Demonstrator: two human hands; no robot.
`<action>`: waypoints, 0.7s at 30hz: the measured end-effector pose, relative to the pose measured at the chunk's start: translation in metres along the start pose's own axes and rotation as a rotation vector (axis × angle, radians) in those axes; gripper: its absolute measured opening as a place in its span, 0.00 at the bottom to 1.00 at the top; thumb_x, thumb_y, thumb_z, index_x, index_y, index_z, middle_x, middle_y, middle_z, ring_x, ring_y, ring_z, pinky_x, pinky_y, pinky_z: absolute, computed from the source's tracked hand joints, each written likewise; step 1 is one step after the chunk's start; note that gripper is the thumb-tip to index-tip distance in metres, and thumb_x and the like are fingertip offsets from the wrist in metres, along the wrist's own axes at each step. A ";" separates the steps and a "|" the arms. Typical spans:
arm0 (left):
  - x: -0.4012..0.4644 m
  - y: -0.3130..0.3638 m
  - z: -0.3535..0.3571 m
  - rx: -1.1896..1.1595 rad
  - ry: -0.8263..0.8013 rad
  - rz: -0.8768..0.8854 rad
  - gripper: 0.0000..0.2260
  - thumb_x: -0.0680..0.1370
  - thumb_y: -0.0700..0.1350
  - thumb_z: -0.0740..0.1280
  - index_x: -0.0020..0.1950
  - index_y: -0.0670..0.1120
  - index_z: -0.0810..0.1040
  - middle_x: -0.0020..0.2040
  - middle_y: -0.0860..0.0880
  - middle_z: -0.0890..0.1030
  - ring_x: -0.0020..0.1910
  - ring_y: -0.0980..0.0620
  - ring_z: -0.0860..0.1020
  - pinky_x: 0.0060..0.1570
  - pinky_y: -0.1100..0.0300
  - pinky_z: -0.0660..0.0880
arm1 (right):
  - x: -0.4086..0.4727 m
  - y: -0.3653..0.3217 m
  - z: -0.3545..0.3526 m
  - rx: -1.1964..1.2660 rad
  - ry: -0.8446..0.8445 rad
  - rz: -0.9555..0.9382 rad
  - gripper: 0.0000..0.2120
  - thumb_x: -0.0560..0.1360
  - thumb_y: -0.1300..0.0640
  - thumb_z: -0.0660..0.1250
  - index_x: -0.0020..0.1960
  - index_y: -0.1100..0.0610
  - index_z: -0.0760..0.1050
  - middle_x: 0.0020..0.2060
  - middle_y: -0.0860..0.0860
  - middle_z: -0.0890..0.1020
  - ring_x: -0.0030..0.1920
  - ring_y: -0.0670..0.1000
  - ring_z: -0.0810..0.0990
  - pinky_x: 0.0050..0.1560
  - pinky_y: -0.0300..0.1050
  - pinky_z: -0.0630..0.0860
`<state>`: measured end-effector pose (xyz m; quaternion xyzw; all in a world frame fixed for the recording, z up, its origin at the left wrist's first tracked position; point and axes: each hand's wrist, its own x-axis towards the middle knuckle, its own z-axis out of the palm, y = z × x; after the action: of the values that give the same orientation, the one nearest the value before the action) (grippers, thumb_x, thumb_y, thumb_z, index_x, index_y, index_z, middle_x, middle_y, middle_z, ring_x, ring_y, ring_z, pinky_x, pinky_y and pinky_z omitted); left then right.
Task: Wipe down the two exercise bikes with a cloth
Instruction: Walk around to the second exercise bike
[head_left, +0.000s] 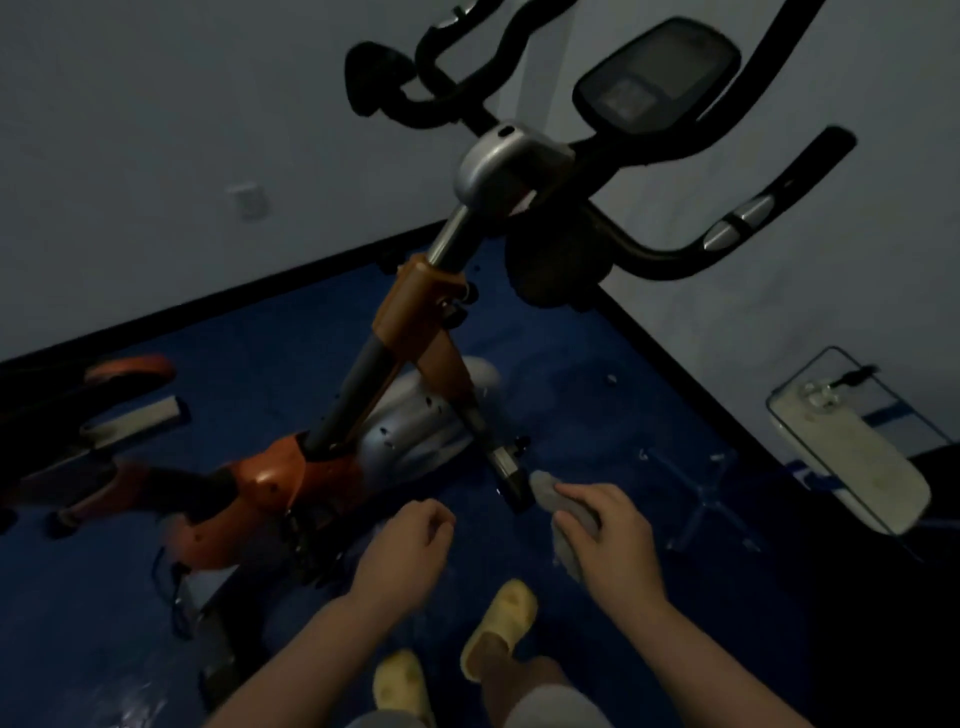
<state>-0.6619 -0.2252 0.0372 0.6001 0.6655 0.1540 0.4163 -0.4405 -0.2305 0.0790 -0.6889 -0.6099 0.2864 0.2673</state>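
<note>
An orange and silver exercise bike (395, 332) stands in front of me, with black handlebars and a console (654, 73) at the top. My right hand (608, 540) grips a grey cloth (563, 512) low down, its tip touching the bike's black pedal (511, 470). My left hand (410, 545) hovers beside it with fingers curled in, holding nothing. At the far left edge, part of a second orange and black bike (78, 431) shows, mostly cut off.
The floor (571, 364) is dark blue, with grey walls meeting in a corner behind the bike. A white object with a mirror-like frame (852, 447) leans at the right wall. My feet in yellow slippers (498, 623) stand just below my hands.
</note>
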 end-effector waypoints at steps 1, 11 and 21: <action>-0.009 -0.006 0.005 0.006 -0.032 -0.024 0.05 0.79 0.48 0.61 0.50 0.52 0.77 0.46 0.54 0.77 0.44 0.56 0.77 0.48 0.56 0.75 | -0.010 0.000 0.007 -0.019 -0.047 -0.008 0.11 0.75 0.59 0.69 0.57 0.54 0.79 0.50 0.46 0.77 0.51 0.43 0.76 0.54 0.37 0.73; -0.102 -0.049 0.036 -0.094 0.031 -0.246 0.09 0.79 0.46 0.61 0.46 0.44 0.78 0.45 0.46 0.82 0.45 0.49 0.80 0.49 0.51 0.76 | -0.080 0.009 0.041 -0.115 -0.328 -0.153 0.11 0.76 0.53 0.67 0.58 0.51 0.78 0.49 0.44 0.74 0.52 0.43 0.74 0.54 0.34 0.70; -0.254 -0.098 0.053 -0.262 0.274 -0.495 0.07 0.79 0.44 0.61 0.47 0.46 0.77 0.44 0.47 0.81 0.41 0.52 0.77 0.45 0.53 0.76 | -0.172 0.006 0.085 -0.163 -0.629 -0.360 0.11 0.76 0.54 0.66 0.57 0.52 0.78 0.48 0.46 0.74 0.51 0.45 0.73 0.48 0.33 0.67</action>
<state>-0.7056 -0.4986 0.0298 0.3348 0.8159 0.2119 0.4211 -0.5133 -0.4005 0.0274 -0.4679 -0.7945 0.3829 0.0569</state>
